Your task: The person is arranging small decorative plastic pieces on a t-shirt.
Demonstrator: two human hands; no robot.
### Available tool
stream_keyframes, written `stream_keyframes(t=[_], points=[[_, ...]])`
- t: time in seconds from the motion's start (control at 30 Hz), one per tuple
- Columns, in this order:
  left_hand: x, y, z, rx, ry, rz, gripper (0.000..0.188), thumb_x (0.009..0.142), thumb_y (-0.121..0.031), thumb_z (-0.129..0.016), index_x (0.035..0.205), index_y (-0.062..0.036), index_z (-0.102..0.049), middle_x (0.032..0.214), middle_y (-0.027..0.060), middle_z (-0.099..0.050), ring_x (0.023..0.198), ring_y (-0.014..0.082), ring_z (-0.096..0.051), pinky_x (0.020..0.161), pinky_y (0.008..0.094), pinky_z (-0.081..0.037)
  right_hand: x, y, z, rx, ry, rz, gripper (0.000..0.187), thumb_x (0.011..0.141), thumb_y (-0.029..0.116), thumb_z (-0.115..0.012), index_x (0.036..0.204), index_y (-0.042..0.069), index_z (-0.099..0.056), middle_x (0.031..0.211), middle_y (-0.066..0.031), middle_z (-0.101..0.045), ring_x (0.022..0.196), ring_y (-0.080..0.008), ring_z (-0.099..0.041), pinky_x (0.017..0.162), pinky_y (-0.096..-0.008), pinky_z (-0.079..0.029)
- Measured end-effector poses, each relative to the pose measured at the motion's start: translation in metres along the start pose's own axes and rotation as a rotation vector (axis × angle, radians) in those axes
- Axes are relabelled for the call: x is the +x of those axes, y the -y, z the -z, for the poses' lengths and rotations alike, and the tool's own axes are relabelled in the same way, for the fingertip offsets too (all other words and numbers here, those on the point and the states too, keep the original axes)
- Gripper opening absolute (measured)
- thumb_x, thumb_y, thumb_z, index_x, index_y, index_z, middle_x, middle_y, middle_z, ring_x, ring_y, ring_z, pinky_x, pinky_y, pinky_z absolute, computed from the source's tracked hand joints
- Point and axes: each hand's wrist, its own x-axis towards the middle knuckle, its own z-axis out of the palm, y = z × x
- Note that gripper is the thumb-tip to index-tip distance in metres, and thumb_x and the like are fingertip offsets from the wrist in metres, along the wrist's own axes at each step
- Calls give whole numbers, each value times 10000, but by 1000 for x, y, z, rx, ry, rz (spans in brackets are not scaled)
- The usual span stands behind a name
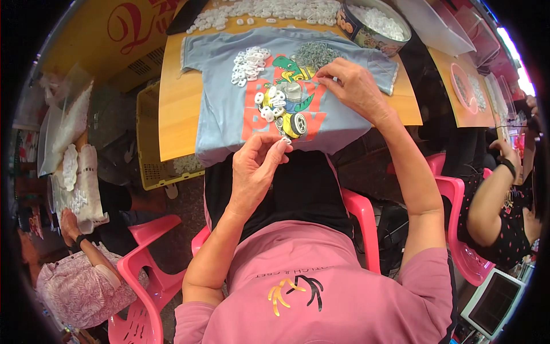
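My left hand (252,166) is near the shirt's front edge, thumb and forefinger pinching a small white plastic piece (286,139). My right hand (355,89) reaches across the shirt, fingertips pressed together beside a heap of small grey metal pieces (315,55). What they pinch, if anything, is too small to make out. A grey-blue T-shirt (220,114) with a colourful print lies spread over the table. On it sit a heap of white oval pieces with holes (250,66) and a smaller cluster of similar white pieces (270,103).
The wooden table (177,120) bears many more white pieces (263,12) along its far side. A round tin (378,31) full of them stands far right. A yellow crate (150,137) is below on the left. Other people sit on both sides, near pink chairs (152,275).
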Motion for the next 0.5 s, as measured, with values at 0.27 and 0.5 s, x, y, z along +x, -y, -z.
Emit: stream_keyframes(t=[0.27,0.5], points=[[-1,0,2,44,-10,4,150,954,-111,-619,1039,13,-620,902,74,-690,768,94,-627,724,231,-513,-1,6,0,-30,4,12,100,855,118,-662,935,65,-692,927,-81,-645,795,-290,-647,674,-372,-507],[-3,-5,1,34,-19,0,145,956,-103,-616,1035,18,-618,901,70,-686,788,87,-630,722,226,-517,6,14,-12,-54,9,72,97,835,145,-673,902,78,-693,879,-70,-626,770,-297,-642,651,-390,-503]])
